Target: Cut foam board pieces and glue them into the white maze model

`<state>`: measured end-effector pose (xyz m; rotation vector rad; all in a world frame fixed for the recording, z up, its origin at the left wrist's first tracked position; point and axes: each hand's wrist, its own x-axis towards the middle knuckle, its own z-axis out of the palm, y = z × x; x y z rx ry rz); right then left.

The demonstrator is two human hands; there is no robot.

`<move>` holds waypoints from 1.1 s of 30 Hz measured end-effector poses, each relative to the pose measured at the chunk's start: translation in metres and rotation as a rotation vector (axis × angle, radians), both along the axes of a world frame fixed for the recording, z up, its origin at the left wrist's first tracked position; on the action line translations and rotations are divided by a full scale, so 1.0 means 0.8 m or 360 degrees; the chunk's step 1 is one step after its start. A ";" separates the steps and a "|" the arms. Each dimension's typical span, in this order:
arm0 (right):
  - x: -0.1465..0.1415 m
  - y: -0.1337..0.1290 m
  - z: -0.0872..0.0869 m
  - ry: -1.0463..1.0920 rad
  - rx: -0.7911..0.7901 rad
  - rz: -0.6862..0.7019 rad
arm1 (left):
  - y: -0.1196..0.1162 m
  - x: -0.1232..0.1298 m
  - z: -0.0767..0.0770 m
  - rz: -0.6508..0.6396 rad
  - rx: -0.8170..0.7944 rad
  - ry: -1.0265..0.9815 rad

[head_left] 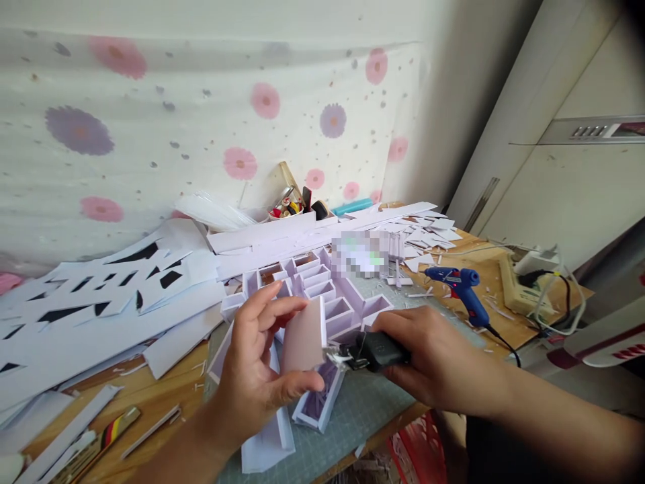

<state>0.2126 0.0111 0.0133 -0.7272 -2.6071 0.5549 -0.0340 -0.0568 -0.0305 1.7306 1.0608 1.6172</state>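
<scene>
My left hand (pixel 262 356) grips a small rectangular white foam board piece (pixel 303 336) between thumb and fingers, tilted above the work surface. My right hand (pixel 428 349) is closed around a black tool (pixel 385 351) with a shiny metal-looking end; its exact kind is unclear. That end meets or nearly meets the board's right edge. Behind and below my hands stands a white foam board structure (pixel 347 312) with several open compartments. Directly under the tool lies an open white box (pixel 321 423), with thin scraps inside. Part of the structure is hidden by my left hand.
A green cutting mat (pixel 363 410) covers part of the wooden table (pixel 166 410). On the right are a blue glue gun (pixel 461 289) with its cord and a power strip (pixel 521 292). Cut white sheets (pixel 115 329) pile up left; scraps (pixel 428 232) lie at the back right.
</scene>
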 end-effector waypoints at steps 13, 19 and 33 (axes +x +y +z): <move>-0.011 -0.004 -0.006 0.0053 0.0423 -0.0099 | -0.008 0.009 0.004 -0.0031 0.0025 -0.0057; -0.012 -0.004 -0.007 0.0111 0.0572 -0.0101 | -0.013 0.009 0.004 -0.0054 0.0020 -0.0082; -0.012 0.002 -0.005 0.0093 0.0623 -0.0147 | -0.016 0.008 -0.001 -0.0146 0.0025 -0.0124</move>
